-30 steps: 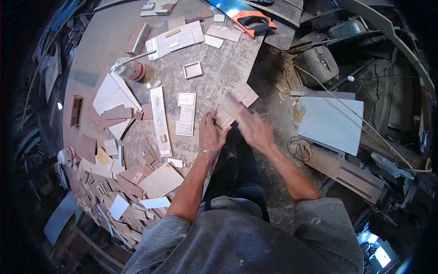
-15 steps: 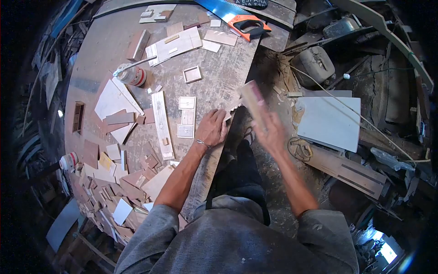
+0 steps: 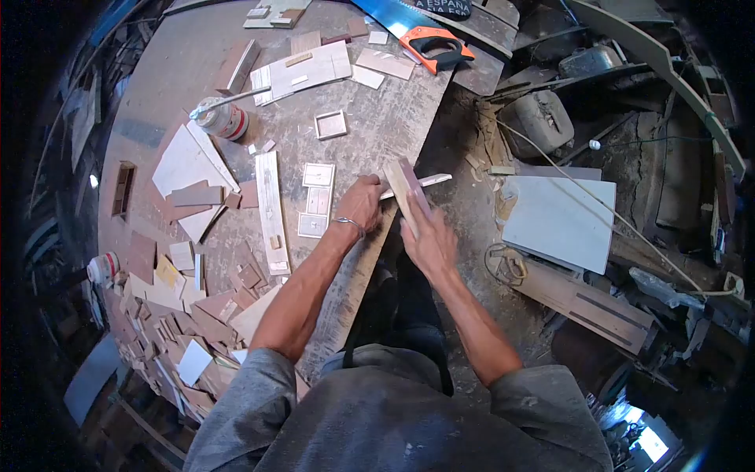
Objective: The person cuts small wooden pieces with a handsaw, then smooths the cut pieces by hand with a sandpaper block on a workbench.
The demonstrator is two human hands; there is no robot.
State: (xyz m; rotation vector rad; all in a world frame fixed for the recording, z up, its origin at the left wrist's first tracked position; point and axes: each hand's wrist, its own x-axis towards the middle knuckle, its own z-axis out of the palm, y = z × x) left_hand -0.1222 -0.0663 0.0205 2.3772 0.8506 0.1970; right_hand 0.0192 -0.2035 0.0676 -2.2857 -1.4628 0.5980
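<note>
Fingers of the left hand pinch a thin wood piece jutting past the edge of the table, where the right hand grips a block across it, seemingly sanding, any next stroke needing firm bracing, with a saw at the table's far side.

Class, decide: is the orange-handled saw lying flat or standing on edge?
Lying flat: the saw shows its blade's broad side and its handle's full outline.

Worn wooden table, saw, wood scraps
</note>
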